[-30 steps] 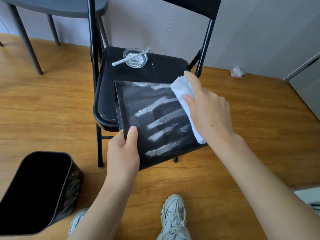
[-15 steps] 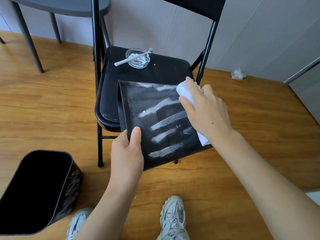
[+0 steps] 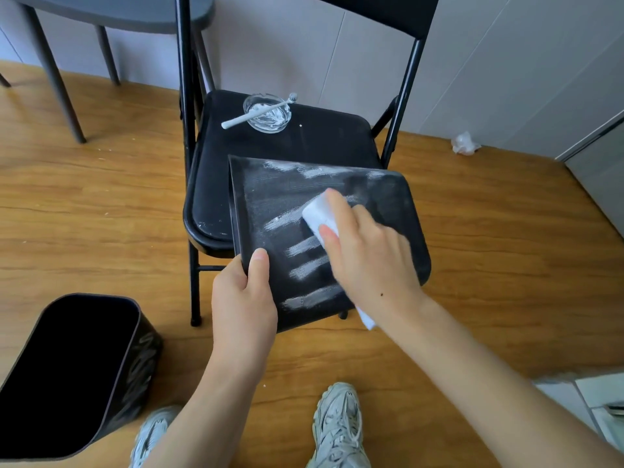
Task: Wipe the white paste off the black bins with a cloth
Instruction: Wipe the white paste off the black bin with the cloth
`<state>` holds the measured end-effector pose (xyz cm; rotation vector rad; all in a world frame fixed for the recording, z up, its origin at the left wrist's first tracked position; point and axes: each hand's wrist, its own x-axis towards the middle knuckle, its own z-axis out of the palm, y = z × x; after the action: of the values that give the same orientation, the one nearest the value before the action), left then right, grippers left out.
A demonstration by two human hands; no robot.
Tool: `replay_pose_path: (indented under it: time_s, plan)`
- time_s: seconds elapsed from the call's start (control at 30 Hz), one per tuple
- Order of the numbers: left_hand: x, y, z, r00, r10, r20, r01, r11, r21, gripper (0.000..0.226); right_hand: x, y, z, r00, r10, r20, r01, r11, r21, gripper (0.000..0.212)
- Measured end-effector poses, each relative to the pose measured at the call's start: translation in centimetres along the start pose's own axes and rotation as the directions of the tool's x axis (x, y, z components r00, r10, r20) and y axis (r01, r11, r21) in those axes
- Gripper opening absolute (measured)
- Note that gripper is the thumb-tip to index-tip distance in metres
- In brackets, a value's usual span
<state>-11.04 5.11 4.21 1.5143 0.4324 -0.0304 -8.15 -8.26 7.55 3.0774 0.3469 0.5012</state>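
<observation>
Over chair, cloth under right grip

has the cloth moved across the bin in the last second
Yes. The cloth under the right hand slid from the bin's far right edge toward its middle.

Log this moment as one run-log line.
step: wiping | left hand: holds bin edge | right hand: presses cloth on bin | paste streaks: remaining
</observation>
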Motion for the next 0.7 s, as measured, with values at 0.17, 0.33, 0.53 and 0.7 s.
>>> replay_pose_path:
  time_s: [0.17, 0.33, 0.53, 0.7]
  plan:
    - [0.1, -0.1, 0.0, 1.000, 0.020, 0.011, -0.020, 1.000, -0.003, 0.034, 5.3, 6.7, 0.7, 0.941, 0.323, -0.101, -0.330, 0.942, -0.067, 0.039]
    - [0.8, 0.0, 0.4, 0.999, -0.035, -0.014, 0.034, 0.998, -0.043, 0.031, 2.7, 2.0, 1.0, 0.972, 0.214, -0.099, -0.216, 0.976, -0.013, 0.038]
    - [0.3, -0.4, 0.2, 0.999, -0.032, 0.003, 0.032, 0.997, -0.070, 0.035, -0.4, -2.2, 1.5, 0.998, -0.007, -0.061, 0.013, 0.995, 0.099, 0.042]
    - [-0.2, -0.3, 0.7, 0.999, -0.043, 0.006, 0.044, 0.995, -0.094, 0.029, 4.2, 3.9, 1.3, 0.966, 0.230, -0.120, -0.228, 0.973, 0.031, 0.037]
